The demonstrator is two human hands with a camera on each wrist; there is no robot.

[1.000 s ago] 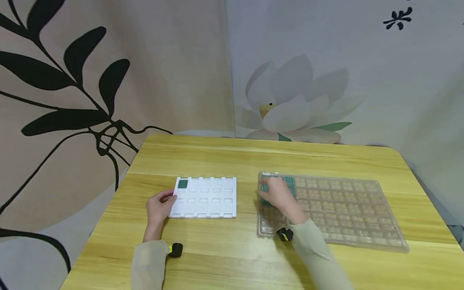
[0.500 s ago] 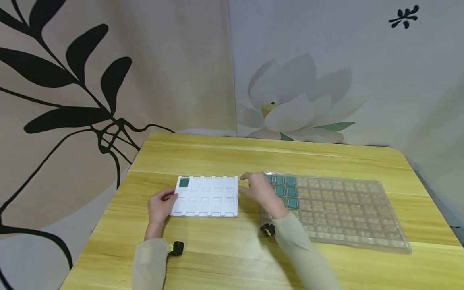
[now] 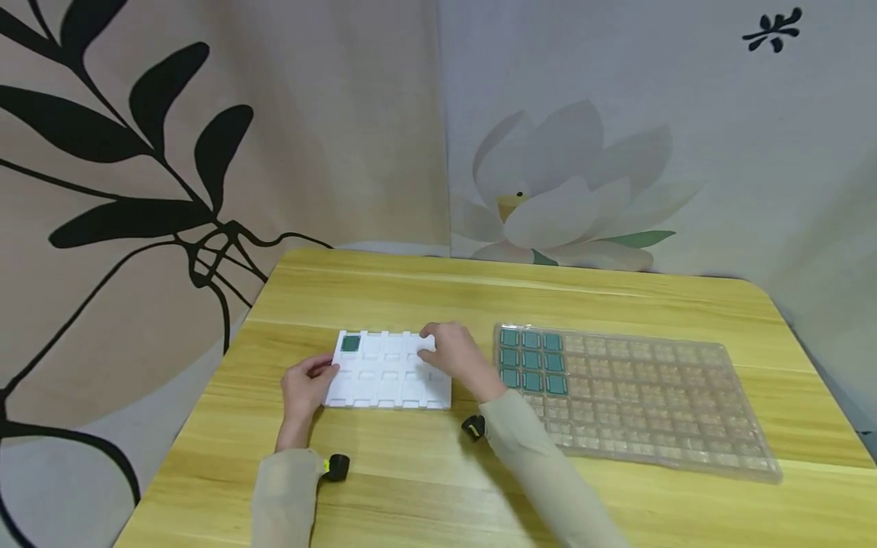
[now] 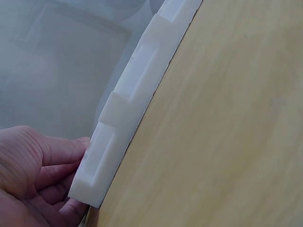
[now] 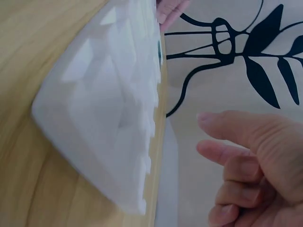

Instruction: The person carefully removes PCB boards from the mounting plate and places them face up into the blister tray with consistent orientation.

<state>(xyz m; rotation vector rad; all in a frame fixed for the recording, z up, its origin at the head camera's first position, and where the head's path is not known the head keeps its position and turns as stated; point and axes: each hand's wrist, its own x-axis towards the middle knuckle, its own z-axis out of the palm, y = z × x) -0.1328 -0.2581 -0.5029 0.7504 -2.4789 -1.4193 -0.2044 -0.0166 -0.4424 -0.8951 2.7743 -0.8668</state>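
A white foam tray [image 3: 390, 371] with rows of pockets lies on the wooden table [image 3: 425, 297]. One green square chip [image 3: 350, 343] sits in its far left pocket. My left hand [image 3: 306, 384] grips the tray's left edge; in the left wrist view the fingers [image 4: 52, 161] curl round the white tray's corner [image 4: 102, 161]. My right hand [image 3: 448, 352] hovers over the tray's far right pockets. In the right wrist view its fingers [image 5: 236, 156] are loosely curled beside the white tray [image 5: 109, 109], and no chip shows between them.
A long clear plastic tray [image 3: 651, 403] with many small pockets lies to the right, with several green chips [image 3: 529, 359] in its near-left corner block. A printed curtain hangs behind the table. The table's left edge is close to my left hand.
My right hand has left the green chips in the clear tray and moved left, over the white tray's far right pockets. The left hand has kept its hold on the tray edge.
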